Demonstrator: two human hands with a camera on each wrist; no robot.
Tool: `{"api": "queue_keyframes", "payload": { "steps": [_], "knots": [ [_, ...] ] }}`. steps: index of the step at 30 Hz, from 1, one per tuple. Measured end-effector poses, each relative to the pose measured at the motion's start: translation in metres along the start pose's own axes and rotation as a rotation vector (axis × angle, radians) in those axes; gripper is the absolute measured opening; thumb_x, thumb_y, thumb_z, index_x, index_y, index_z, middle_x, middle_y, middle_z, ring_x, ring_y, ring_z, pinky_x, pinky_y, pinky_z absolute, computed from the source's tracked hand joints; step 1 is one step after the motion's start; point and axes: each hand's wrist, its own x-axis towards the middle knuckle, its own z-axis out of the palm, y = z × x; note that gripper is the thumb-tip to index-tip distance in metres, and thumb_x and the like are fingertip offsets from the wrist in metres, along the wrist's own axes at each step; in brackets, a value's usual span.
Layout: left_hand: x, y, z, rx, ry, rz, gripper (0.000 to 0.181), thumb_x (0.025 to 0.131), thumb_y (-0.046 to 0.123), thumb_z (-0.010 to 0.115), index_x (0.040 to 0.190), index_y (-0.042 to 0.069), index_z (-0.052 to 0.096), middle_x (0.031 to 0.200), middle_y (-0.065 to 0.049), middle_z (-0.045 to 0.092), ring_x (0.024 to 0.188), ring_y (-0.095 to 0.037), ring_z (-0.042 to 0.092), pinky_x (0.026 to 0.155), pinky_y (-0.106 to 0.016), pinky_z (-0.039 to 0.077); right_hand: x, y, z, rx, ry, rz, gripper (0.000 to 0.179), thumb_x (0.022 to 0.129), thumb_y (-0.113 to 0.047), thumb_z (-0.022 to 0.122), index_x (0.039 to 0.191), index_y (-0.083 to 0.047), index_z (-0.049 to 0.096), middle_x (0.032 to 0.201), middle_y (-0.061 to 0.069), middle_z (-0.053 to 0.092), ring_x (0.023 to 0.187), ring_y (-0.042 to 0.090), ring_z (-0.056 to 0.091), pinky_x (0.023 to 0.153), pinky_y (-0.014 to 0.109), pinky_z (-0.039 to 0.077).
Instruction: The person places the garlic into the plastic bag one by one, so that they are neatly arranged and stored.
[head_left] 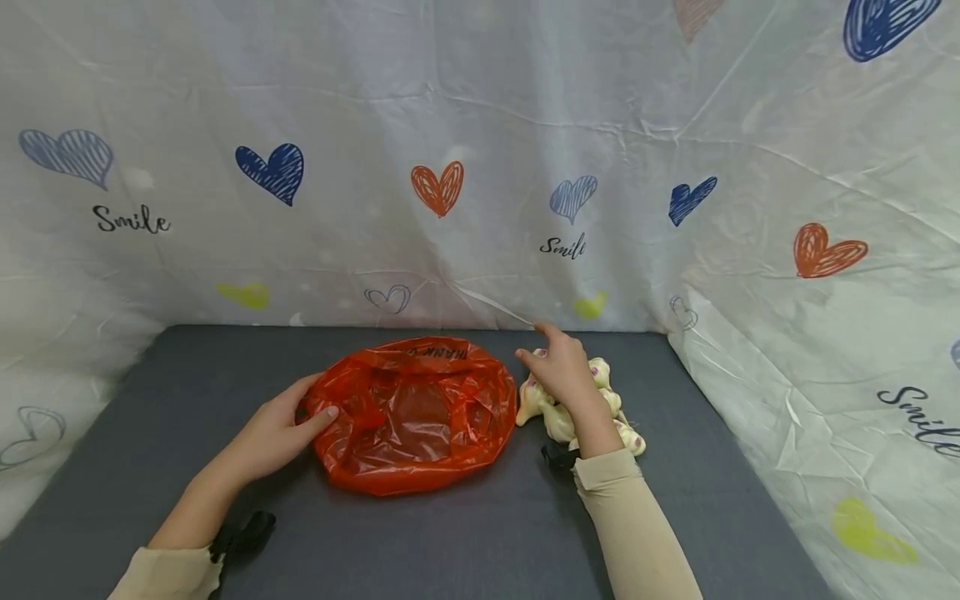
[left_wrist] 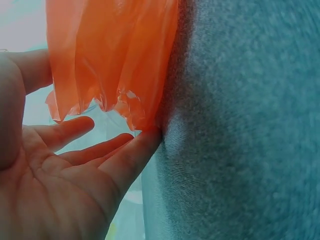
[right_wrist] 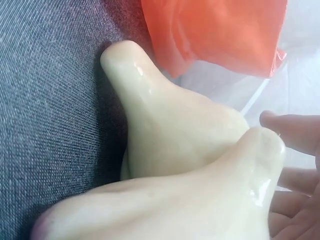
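A red plastic bag (head_left: 420, 475) lies on the grey table, its mouth spread wide. My left hand (head_left: 281, 429) holds the bag's left side, thumb over the rim and the other fingers along the outside. In the left wrist view the bag's orange-looking wall (left_wrist: 115, 50) hangs between thumb and fingers. To the right of the bag lies a bunch of several pale, glossy garlic bulbs (head_left: 558, 423). My right hand (head_left: 566, 367) is over the bunch, index finger and thumb extended and spread. Two garlic bulbs (right_wrist: 170, 125) fill the right wrist view, with fingertips (right_wrist: 285, 127) beside them.
A whitish curtain (head_left: 495, 100) printed with hearts and "Smile" closes off the back and the right side. The grey tabletop (head_left: 420, 550) meets it at the far edge. Black wrist straps (head_left: 243, 537) show at both sleeves.
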Motion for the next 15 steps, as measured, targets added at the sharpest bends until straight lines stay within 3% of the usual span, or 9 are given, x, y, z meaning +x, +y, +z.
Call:
{"api": "queue_keyframes", "payload": {
  "steps": [10, 15],
  "knots": [
    [0.0005, -0.0044, 0.0005, -0.028, -0.006, 0.012, 0.077, 0.112, 0.043, 0.064, 0.167, -0.002, 0.034, 0.16, -0.029, 0.05, 0.141, -0.049, 0.055, 0.11, -0.069, 0.048, 0.0012, 0.0014, 0.0019, -0.028, -0.047, 0.008, 0.069, 0.101, -0.039, 0.079, 0.157, -0.005, 0.057, 0.141, 0.024, 0.068, 0.121, 0.044, 0.068, 0.106, 0.062, 0.053],
    [-0.0008, -0.0055, 0.0014, -0.038, -0.013, 0.008, 0.079, 0.112, 0.043, 0.064, 0.168, -0.002, 0.032, 0.161, -0.029, 0.049, 0.141, -0.049, 0.054, 0.111, -0.069, 0.048, 0.0019, 0.0029, 0.0045, -0.036, -0.055, -0.002, 0.068, 0.101, -0.037, 0.079, 0.156, -0.005, 0.058, 0.144, 0.024, 0.067, 0.124, 0.045, 0.066, 0.107, 0.062, 0.052]
  ]
}}
